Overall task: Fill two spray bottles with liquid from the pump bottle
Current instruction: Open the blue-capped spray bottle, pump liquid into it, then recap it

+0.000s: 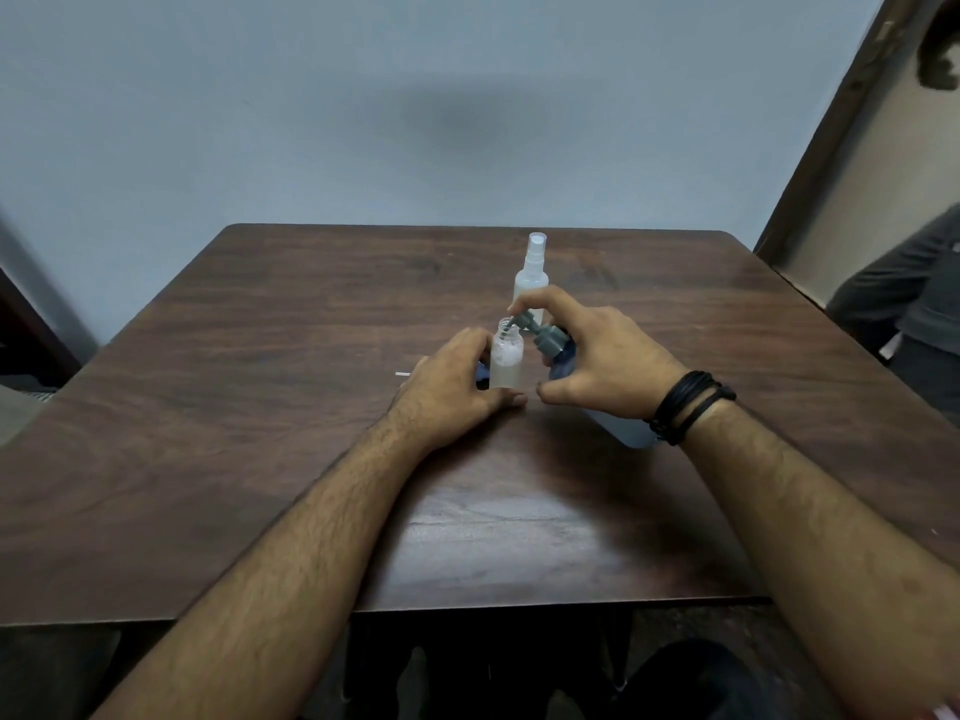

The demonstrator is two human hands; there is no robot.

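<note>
A small clear spray bottle (505, 362) stands uncapped in the middle of the brown table (260, 407), partly filled with a frothy whitish liquid. My left hand (457, 389) grips its lower body. My right hand (597, 356) holds the pump bottle (558, 356), tilted left, with a finger on its grey pump head (540, 332); the nozzle points into the open neck. Most of the bluish pump bottle is hidden under my palm. A second clear spray bottle (532, 278) stands upright behind, with its sprayer top on.
A thin white piece (402, 374), perhaps a sprayer tube, lies on the table left of my left hand. Another person's dark sleeve (904, 293) shows at the right edge. A blue-grey wall rises behind the table's far edge.
</note>
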